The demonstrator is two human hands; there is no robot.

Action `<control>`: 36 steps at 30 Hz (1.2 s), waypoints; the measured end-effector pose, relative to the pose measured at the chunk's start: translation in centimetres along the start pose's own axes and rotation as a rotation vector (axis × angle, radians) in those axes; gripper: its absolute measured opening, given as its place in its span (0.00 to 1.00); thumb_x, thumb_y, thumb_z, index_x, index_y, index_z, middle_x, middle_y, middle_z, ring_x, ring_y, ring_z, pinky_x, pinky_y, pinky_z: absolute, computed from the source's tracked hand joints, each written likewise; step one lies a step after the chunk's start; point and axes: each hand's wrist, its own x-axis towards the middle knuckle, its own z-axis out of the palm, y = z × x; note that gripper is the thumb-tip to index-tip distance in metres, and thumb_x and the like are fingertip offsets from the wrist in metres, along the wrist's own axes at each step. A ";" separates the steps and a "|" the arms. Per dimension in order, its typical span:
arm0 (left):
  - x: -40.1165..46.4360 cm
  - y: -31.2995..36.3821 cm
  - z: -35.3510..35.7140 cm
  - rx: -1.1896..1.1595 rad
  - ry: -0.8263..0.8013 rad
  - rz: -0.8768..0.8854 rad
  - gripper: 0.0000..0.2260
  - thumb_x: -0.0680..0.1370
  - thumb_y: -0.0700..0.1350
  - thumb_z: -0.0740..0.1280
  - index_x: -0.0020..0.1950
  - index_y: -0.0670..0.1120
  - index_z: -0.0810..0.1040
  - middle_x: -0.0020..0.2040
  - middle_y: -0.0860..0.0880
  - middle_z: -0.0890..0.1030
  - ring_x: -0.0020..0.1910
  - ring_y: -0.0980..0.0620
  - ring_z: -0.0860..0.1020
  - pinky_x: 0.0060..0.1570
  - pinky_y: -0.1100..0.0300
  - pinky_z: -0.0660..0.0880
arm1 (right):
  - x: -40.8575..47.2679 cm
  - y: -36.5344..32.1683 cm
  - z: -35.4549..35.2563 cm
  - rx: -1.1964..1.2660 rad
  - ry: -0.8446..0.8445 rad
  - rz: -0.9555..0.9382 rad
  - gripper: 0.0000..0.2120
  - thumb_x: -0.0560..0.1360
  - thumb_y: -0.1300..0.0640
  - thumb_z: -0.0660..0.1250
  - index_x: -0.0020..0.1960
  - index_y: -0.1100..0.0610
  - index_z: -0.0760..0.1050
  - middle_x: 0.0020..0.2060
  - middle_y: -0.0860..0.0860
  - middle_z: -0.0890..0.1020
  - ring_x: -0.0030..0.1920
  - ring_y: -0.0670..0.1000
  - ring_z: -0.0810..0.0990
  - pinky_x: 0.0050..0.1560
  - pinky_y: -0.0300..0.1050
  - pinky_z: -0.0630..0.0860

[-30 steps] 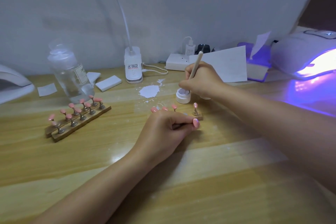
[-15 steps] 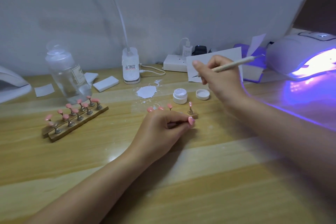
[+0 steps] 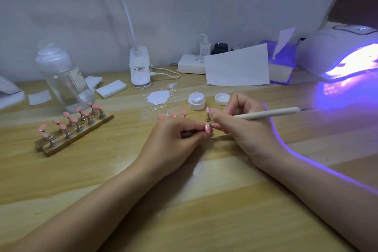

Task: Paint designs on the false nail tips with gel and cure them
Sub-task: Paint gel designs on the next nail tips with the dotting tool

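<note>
Glowing violet at far right: curing lamp (image 3: pixel 335 53), lit, mouth facing the work area, well apart from the tips. Resting mid-table: left hand (image 3: pixel 173 139), fingers curled round the near end of a wooden strip, mostly hidden beneath it, pink nail tips (image 3: pixel 183 111) on pegs showing beyond the knuckles. Closing in from the right: right hand (image 3: pixel 243 127), pinching a dotting pen (image 3: pixel 272 113). Pen's long axis near level, back end pointing right toward the lamp, working tip hidden behind the fingers. Just left of that grip: the end nail tip (image 3: pixel 207 111), upright on its peg, white dots on it. Open gel pot (image 3: pixel 196 100) just behind. Judged: right hand nearer; short leftward reach.
</note>
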 end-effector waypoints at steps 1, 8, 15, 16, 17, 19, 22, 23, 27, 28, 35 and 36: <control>0.0 -0.1 0.0 0.012 -0.005 0.013 0.06 0.73 0.37 0.70 0.45 0.45 0.84 0.44 0.63 0.81 0.39 0.72 0.76 0.43 0.69 0.74 | 0.0 0.0 0.1 0.014 -0.009 0.005 0.19 0.70 0.69 0.68 0.29 0.57 0.62 0.16 0.45 0.68 0.22 0.44 0.77 0.38 0.49 0.79; 0.0 -0.2 0.1 0.024 -0.011 0.060 0.07 0.72 0.36 0.70 0.46 0.46 0.84 0.44 0.66 0.79 0.37 0.76 0.72 0.38 0.75 0.68 | 0.1 0.3 0.1 -0.045 -0.025 -0.009 0.19 0.67 0.72 0.65 0.28 0.57 0.61 0.16 0.45 0.70 0.19 0.40 0.72 0.29 0.38 0.73; 0.0 -0.4 0.0 0.026 -0.017 0.069 0.07 0.72 0.37 0.70 0.47 0.47 0.84 0.44 0.68 0.78 0.37 0.76 0.70 0.36 0.74 0.69 | 0.2 0.4 0.1 -0.020 -0.043 -0.010 0.18 0.67 0.74 0.63 0.28 0.58 0.61 0.16 0.46 0.72 0.21 0.43 0.76 0.27 0.36 0.73; 0.0 -0.5 0.0 0.023 -0.017 0.066 0.07 0.73 0.38 0.70 0.47 0.47 0.84 0.43 0.67 0.78 0.37 0.75 0.70 0.36 0.72 0.70 | 0.1 0.4 0.1 -0.020 -0.043 -0.007 0.17 0.67 0.73 0.64 0.28 0.58 0.61 0.16 0.47 0.72 0.21 0.43 0.76 0.27 0.36 0.73; 0.0 -0.5 0.0 0.019 -0.018 0.063 0.07 0.73 0.38 0.70 0.47 0.48 0.84 0.43 0.67 0.79 0.38 0.74 0.70 0.37 0.70 0.71 | 0.2 0.4 0.1 -0.020 -0.043 -0.004 0.17 0.67 0.73 0.64 0.28 0.57 0.61 0.16 0.47 0.72 0.22 0.44 0.77 0.27 0.36 0.73; 0.0 -0.5 0.0 0.019 -0.024 0.065 0.07 0.73 0.39 0.70 0.47 0.48 0.84 0.43 0.64 0.81 0.38 0.72 0.70 0.37 0.68 0.71 | 0.2 0.4 0.1 -0.020 -0.048 0.002 0.18 0.67 0.73 0.64 0.28 0.57 0.61 0.16 0.48 0.72 0.23 0.45 0.77 0.26 0.35 0.72; 0.0 -0.6 0.0 0.031 -0.042 0.059 0.06 0.73 0.39 0.69 0.47 0.48 0.84 0.41 0.52 0.84 0.37 0.68 0.68 0.36 0.63 0.70 | 0.1 0.2 0.2 -0.022 -0.053 0.001 0.18 0.67 0.74 0.63 0.27 0.58 0.61 0.15 0.48 0.72 0.22 0.44 0.76 0.25 0.33 0.70; 0.0 -0.6 0.0 0.034 -0.046 0.056 0.06 0.74 0.39 0.69 0.47 0.48 0.84 0.40 0.49 0.84 0.37 0.67 0.67 0.35 0.63 0.69 | 0.1 0.2 0.3 -0.029 -0.051 -0.001 0.18 0.67 0.74 0.63 0.28 0.58 0.61 0.15 0.48 0.72 0.21 0.43 0.75 0.24 0.33 0.70; 0.0 -0.7 -0.1 0.042 -0.048 0.073 0.06 0.74 0.40 0.69 0.47 0.47 0.84 0.36 0.53 0.83 0.34 0.69 0.64 0.32 0.67 0.65 | 0.1 0.1 0.3 -0.027 -0.034 0.011 0.18 0.67 0.74 0.63 0.28 0.58 0.61 0.15 0.49 0.71 0.20 0.44 0.75 0.24 0.33 0.70; 0.0 -0.7 -0.1 0.050 -0.052 0.073 0.06 0.74 0.40 0.69 0.47 0.47 0.84 0.34 0.49 0.81 0.34 0.69 0.64 0.32 0.67 0.65 | 0.1 0.1 0.3 -0.025 -0.036 0.013 0.17 0.67 0.74 0.63 0.28 0.59 0.61 0.15 0.49 0.71 0.20 0.44 0.75 0.24 0.33 0.70; -0.1 -0.6 -0.2 0.077 -0.038 0.074 0.06 0.74 0.39 0.69 0.46 0.47 0.84 0.27 0.51 0.77 0.31 0.69 0.64 0.31 0.69 0.63 | 0.1 0.0 0.4 -0.028 -0.038 0.020 0.18 0.68 0.75 0.62 0.28 0.59 0.60 0.15 0.49 0.71 0.19 0.42 0.73 0.23 0.33 0.69; -0.1 -0.6 -0.2 0.081 -0.044 0.071 0.06 0.74 0.39 0.69 0.46 0.47 0.84 0.28 0.48 0.77 0.31 0.68 0.64 0.31 0.68 0.63 | 0.0 0.0 0.4 -0.027 -0.039 0.021 0.18 0.67 0.75 0.62 0.28 0.59 0.60 0.15 0.49 0.71 0.19 0.42 0.73 0.24 0.33 0.69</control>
